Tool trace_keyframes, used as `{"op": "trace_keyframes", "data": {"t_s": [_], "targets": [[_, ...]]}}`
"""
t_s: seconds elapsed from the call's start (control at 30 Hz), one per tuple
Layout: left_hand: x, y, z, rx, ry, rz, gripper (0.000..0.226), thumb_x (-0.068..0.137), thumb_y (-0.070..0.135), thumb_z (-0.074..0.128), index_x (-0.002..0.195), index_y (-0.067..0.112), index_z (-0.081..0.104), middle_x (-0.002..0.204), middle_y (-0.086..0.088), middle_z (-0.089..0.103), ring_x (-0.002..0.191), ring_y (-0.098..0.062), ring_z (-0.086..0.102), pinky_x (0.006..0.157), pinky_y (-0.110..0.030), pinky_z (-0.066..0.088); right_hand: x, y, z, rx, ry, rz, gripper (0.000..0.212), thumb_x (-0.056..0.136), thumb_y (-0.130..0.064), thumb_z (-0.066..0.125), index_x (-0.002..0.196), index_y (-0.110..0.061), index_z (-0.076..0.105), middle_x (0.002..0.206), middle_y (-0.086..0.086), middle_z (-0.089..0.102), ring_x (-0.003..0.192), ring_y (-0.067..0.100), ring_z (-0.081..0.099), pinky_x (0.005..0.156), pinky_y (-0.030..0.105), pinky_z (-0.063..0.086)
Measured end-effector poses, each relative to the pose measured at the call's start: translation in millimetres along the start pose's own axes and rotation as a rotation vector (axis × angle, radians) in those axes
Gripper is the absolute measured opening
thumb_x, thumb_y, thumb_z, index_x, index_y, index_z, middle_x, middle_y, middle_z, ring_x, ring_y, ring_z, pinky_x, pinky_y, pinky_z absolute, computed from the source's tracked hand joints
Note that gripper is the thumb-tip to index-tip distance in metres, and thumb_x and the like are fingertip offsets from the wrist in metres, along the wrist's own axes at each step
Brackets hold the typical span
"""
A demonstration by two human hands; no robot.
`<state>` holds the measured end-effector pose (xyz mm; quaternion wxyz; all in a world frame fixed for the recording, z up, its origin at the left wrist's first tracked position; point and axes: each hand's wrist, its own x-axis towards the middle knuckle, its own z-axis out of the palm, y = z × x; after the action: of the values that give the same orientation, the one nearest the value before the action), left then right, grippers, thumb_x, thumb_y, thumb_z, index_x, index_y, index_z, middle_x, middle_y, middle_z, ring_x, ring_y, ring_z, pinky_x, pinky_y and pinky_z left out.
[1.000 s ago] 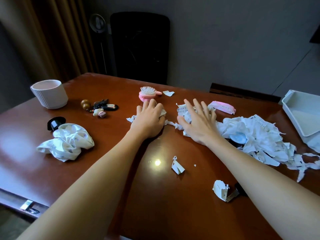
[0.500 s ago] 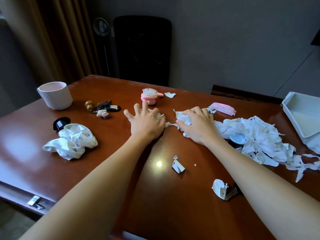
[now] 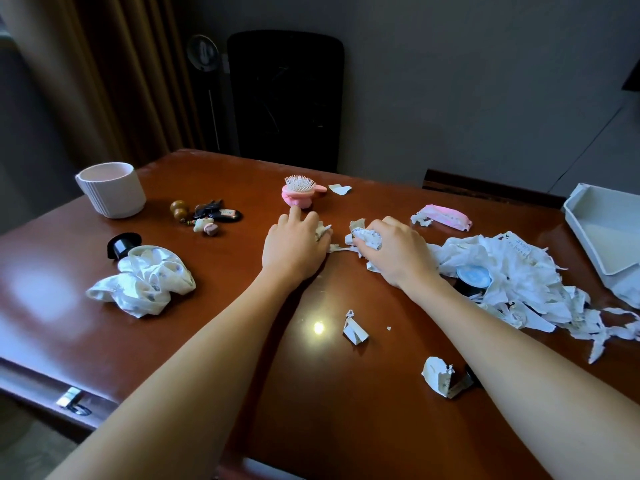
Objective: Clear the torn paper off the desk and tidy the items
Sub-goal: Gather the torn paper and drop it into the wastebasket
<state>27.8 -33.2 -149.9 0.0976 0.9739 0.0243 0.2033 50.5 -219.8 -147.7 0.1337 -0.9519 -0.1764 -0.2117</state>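
**Desk (image 3: 207,341) during paper clearing, head view.** The heap of torn paper (image 3: 512,271) lies at the right, next to the white tray (image 3: 585,223). Stray pieces sit at the centre and toward the near edge. The right hand (image 3: 394,254) has its fingers curled round a crumpled wad (image 3: 369,237) at the heap's left margin. The left hand (image 3: 294,251) has its fingers bent over a small scrap (image 3: 322,232), just in front of the pink hairbrush (image 3: 299,194).

*Likely faults.*
- Raking the heap could drag the blue-lidded jar (image 3: 473,277) along with it.
- A forward sweep of the left hand could knock the hairbrush.
- The thin strip (image 3: 341,249) between the two handfuls may tear if they are pulled apart.
- The folded scrap (image 3: 354,329) and the fleck (image 3: 388,328) are easily missed.

*Not resolved.*
- The tray is cut off at the frame's right edge.
- The heap buries the jar's body.
- The palms hide how much paper each hand holds.
- A dark object (image 3: 469,375) under the nearest scrap (image 3: 438,375) cannot be identified.
- The print on the paper is illegible.
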Motion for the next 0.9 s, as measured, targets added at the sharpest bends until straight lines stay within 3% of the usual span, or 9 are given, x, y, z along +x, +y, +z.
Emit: {"op": "trace_keyframes", "data": {"t_s": [0.13, 0.23, 0.3, 0.4, 0.53, 0.63, 0.73, 0.9], "targets": [[-4, 4, -7, -0.014, 0.018, 0.029, 0.035, 0.101, 0.049, 0.042, 0.106, 0.018, 0.057, 0.103, -0.002, 0.063, 0.08, -0.016, 0.055, 0.058, -0.028, 0.036, -1, -3, -3, 0.015, 0.005, -0.046, 0.032, 0.096, -0.043, 0.055, 0.115, -0.018, 0.064, 0.097, 0.0, 0.063, 0.085, 0.02, 0.06, 0.063, 0.026, 0.036], [-8, 5, -13, -0.022, 0.024, 0.018, 0.028, 0.103, 0.043, 0.043, 0.093, 0.018, 0.048, 0.098, -0.003, 0.066, 0.07, -0.016, 0.047, 0.057, -0.029, 0.03, -2, -3, -3, 0.083, 0.038, -0.037, 0.029, 0.096, -0.041, 0.057, 0.111, -0.017, 0.065, 0.095, -0.001, 0.063, 0.083, 0.018, 0.06, 0.06, 0.024, 0.036], [-10, 6, -18, -0.036, 0.02, -0.005, 0.026, 0.103, 0.041, 0.045, 0.095, 0.017, 0.05, 0.098, -0.005, 0.067, 0.07, -0.016, 0.047, 0.058, -0.028, 0.031, -3, -3, -3, 0.101, 0.071, -0.031, 0.028, 0.096, -0.04, 0.057, 0.108, -0.016, 0.065, 0.095, -0.001, 0.062, 0.081, 0.016, 0.057, 0.059, 0.023, 0.036], [-10, 7, -20, -0.048, 0.013, -0.033, 0.026, 0.103, 0.038, 0.047, 0.104, 0.013, 0.056, 0.101, -0.006, 0.068, 0.071, -0.017, 0.046, 0.06, -0.029, 0.033, -2, -1, -2, 0.101, 0.103, -0.022, 0.024, 0.094, -0.037, 0.058, 0.103, -0.015, 0.061, 0.098, -0.002, 0.059, 0.082, 0.014, 0.051, 0.056, 0.022, 0.036], [-10, 3, -16, 0.041, 0.085, -0.063, 0.03, 0.104, 0.042, 0.043, 0.101, 0.015, 0.056, 0.102, -0.004, 0.068, 0.076, -0.016, 0.047, 0.061, -0.03, 0.03, -1, 3, 0, 0.112, 0.12, -0.02, 0.026, 0.086, -0.037, 0.059, 0.104, -0.018, 0.058, 0.104, -0.001, 0.056, 0.097, 0.019, 0.05, 0.079, 0.034, 0.046], [-9, 3, -12, 0.092, 0.115, -0.064, 0.043, 0.104, 0.048, 0.035, 0.111, 0.015, 0.062, 0.113, -0.006, 0.066, 0.096, -0.023, 0.057, 0.074, -0.034, 0.042, 1, 4, 2, 0.048, 0.067, -0.042, 0.032, 0.085, -0.042, 0.055, 0.113, -0.028, 0.06, 0.115, -0.005, 0.056, 0.11, 0.02, 0.047, 0.094, 0.038, 0.034], [-7, 1, -8, 0.112, 0.098, -0.072, 0.047, 0.103, 0.05, 0.034, 0.121, 0.018, 0.062, 0.126, -0.007, 0.06, 0.113, -0.026, 0.052, 0.09, -0.041, 0.041, 2, 4, 2, 0.035, -0.025, -0.047, 0.044, 0.084, -0.05, 0.043, 0.123, -0.038, 0.059, 0.134, -0.01, 0.051, 0.129, 0.016, 0.037, 0.106, 0.043, 0.025], [-5, 0, -4, 0.068, 0.063, -0.09, 0.05, 0.101, 0.056, 0.033, 0.122, 0.021, 0.063, 0.133, -0.006, 0.052, 0.121, -0.028, 0.044, 0.094, -0.049, 0.036, 4, 3, 3, 0.105, -0.184, -0.035, 0.059, 0.084, -0.056, 0.03, 0.135, -0.036, 0.053, 0.145, -0.01, 0.047, 0.137, 0.013, 0.032, 0.112, 0.042, 0.018]]}}
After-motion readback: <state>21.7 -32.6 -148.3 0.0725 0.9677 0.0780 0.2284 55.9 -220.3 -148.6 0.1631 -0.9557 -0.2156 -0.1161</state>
